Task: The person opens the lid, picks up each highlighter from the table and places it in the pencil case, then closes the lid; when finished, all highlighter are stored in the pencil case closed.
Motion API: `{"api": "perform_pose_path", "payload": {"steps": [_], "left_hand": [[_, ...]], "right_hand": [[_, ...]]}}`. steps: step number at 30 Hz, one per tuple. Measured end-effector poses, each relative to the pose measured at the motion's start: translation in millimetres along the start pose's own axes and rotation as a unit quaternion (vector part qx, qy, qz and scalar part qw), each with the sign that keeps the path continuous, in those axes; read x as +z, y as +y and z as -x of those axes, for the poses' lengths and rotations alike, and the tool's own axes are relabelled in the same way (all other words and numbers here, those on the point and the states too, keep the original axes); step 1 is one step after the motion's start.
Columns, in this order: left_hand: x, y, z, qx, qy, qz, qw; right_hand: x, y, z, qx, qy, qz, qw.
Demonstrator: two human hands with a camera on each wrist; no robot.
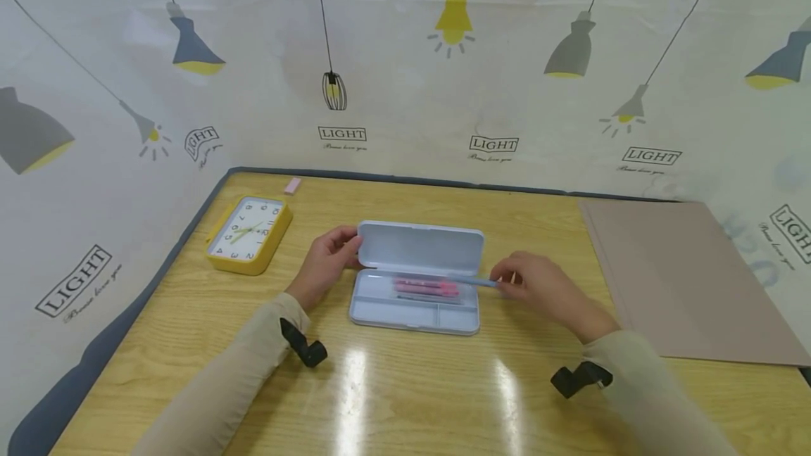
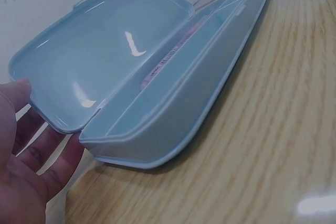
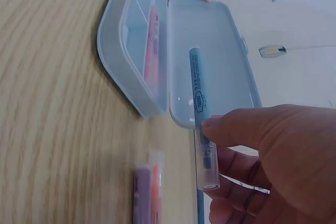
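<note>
A pale blue pencil case (image 1: pixel 386 312) lies on the wooden table with its lid (image 1: pixel 421 245) raised. My left hand (image 1: pixel 326 262) holds the lid's left edge, the thumb on the inner side and the fingers behind. Inside the long compartment rest several pink pens (image 1: pixel 426 288). With thumb and fingers my right hand (image 1: pixel 538 290) pinches a blue pen (image 3: pixel 197 85) near its clear-capped end. The pen's other end reaches across the right side of the case, overlapping the lid in the right wrist view.
A purple pen (image 3: pixel 142 195) and an orange pen (image 3: pixel 156 195) lie near the right hand. Left stands a yellow clock (image 1: pixel 253 234), with a small pink block (image 1: pixel 292 186) beyond. A flat brownish board (image 1: pixel 684 280) lies right. Behind rises a lamp-printed sheet (image 1: pixel 405 90).
</note>
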State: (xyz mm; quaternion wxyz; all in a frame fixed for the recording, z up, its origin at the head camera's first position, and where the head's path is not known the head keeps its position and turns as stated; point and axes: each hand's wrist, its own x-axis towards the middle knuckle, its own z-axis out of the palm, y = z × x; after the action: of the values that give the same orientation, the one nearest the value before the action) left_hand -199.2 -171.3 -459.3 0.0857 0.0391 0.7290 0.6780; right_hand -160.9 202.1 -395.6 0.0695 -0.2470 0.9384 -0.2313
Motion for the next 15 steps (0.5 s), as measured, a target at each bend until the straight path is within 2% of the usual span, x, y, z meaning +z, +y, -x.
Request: {"api": "perform_pose_path", "payload": {"steps": [6, 10, 15], "left_hand": [[0.5, 0.7, 0.6, -0.001, 0.002, 0.002, 1.0], [-0.2, -0.1, 0.1, -0.001, 0.002, 0.004, 1.0], [0.0, -0.8, -0.4, 0.003, 0.0, 0.005, 1.0]], "right_hand": [[9.9, -15.5, -11.2, -0.013, -0.015, 0.001, 0.9998], [16.6, -24.2, -19.9, -0.039, -0.023, 0.003, 0.999], [28.1, -31.5, -27.6, -0.075, -0.014, 0.012, 0.997]]}}
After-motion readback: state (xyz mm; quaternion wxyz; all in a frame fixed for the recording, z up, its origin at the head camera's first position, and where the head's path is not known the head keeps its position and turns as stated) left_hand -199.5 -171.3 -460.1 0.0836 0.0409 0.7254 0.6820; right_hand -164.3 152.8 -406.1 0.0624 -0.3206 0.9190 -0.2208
